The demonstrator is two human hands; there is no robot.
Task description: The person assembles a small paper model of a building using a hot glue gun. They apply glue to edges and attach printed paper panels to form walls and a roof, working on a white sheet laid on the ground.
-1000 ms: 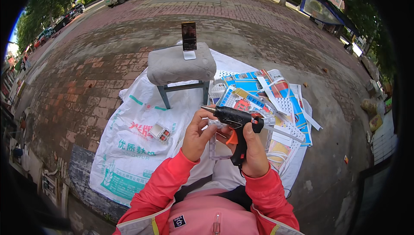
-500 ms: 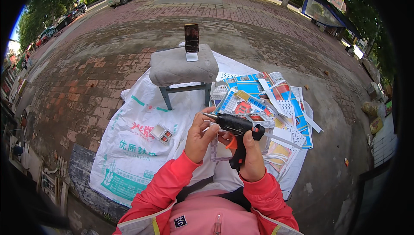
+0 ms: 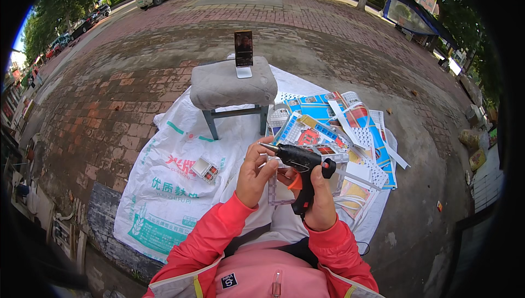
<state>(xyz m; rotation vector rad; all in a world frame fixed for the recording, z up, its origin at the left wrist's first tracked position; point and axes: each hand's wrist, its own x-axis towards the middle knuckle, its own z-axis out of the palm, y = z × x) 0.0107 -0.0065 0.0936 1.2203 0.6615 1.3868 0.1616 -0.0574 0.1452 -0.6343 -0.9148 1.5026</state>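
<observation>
A black hot glue gun (image 3: pixel 298 158) with an orange trigger is in my right hand (image 3: pixel 321 202), whose fingers wrap round its handle. Its metal nozzle points left, toward the fingers of my left hand (image 3: pixel 253 177). That hand is closed on the left side of a pale, patterned cardboard frame (image 3: pixel 273 187). Much of the frame is hidden behind the glue gun and my fingers. To the left, a small white-and-grey box-shaped piece with red patches (image 3: pixel 205 170) lies on a white woven sack (image 3: pixel 164 188).
Printed cardboard sheets (image 3: pixel 320 106), blue, red and white, pile up at the right with loose white strips (image 3: pixel 342 117). Ahead stands a stool with a grey padded top (image 3: pixel 219 87), bearing a phone (image 3: pixel 243 48) on a white stand. Brick paving (image 3: pixel 131 101) surrounds the sack.
The glue gun has shifted very slightly to the right, its nozzle still near my left fingers. Otherwise the scene looks the same.
</observation>
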